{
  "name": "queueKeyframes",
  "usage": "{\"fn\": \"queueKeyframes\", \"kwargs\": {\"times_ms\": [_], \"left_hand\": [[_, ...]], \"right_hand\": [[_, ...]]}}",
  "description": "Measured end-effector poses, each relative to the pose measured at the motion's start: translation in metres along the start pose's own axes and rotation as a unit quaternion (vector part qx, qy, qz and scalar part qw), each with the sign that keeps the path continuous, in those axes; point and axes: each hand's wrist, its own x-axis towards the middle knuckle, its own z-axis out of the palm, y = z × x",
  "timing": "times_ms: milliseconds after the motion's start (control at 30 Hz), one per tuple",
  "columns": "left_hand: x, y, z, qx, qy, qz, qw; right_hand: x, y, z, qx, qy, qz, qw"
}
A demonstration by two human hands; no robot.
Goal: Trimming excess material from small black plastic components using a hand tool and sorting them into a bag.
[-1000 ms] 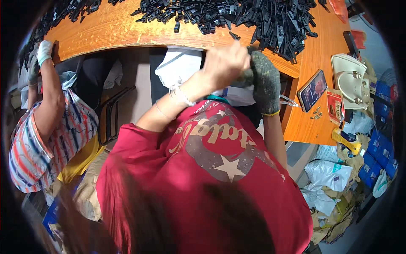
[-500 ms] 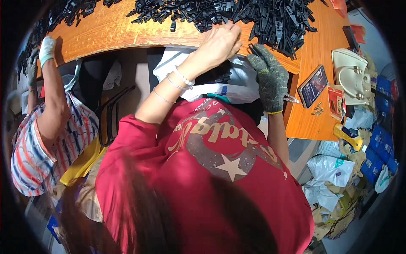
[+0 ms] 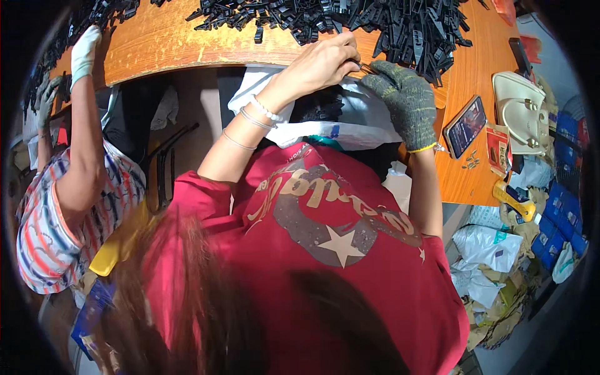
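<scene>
At the table's near edge my bare left hand [image 3: 325, 61], with bracelets on its wrist, is closed in a pinch on a small black plastic part [image 3: 361, 66], mostly hidden by the fingers. My right hand [image 3: 405, 103] wears a grey knitted glove; its fingers are curled and pressed at the other side of that part. Just beyond both hands spreads a pile of black plastic clips [image 3: 412, 37]. Below them, a white plastic bag [image 3: 369, 119] lies open at my lap with black pieces [image 3: 317, 106] in it.
On the table at right are a phone [image 3: 465, 127], several small pieces [image 3: 470, 160], a red packet [image 3: 498, 149] and a cream handbag [image 3: 520, 112]. A yellow-handled tool [image 3: 515, 201] juts past the edge. At left, a co-worker's gloved hand [image 3: 85, 53] is near more black parts.
My right hand has moved up and turned inward, its fingers now meeting my left fingertips over the small part. The co-worker's raised hand has shifted up and to the right.
</scene>
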Motion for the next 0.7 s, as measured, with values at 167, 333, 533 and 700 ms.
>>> {"fn": "queueKeyframes", "kwargs": {"times_ms": [167, 333, 533, 700], "left_hand": [[-0.003, -0.002, -0.001, -0.002, 0.006, 0.000, 1.000], [-0.004, -0.003, 0.001, -0.006, 0.004, -0.015, 1.000], [-0.007, -0.001, -0.001, -0.039, 0.026, 0.010, 0.999], [-0.005, 0.002, 0.000, -0.077, 0.036, 0.011, 0.996]], "right_hand": [[0.009, 0.003, -0.002, 0.009, -0.037, 0.032, 0.999], [0.029, 0.000, -0.023, 0.037, -0.101, 0.035, 0.994], [0.046, -0.009, -0.006, -0.041, -0.097, 0.016, 0.994], [0.057, -0.004, -0.013, -0.029, -0.110, 0.003, 0.993]]}}
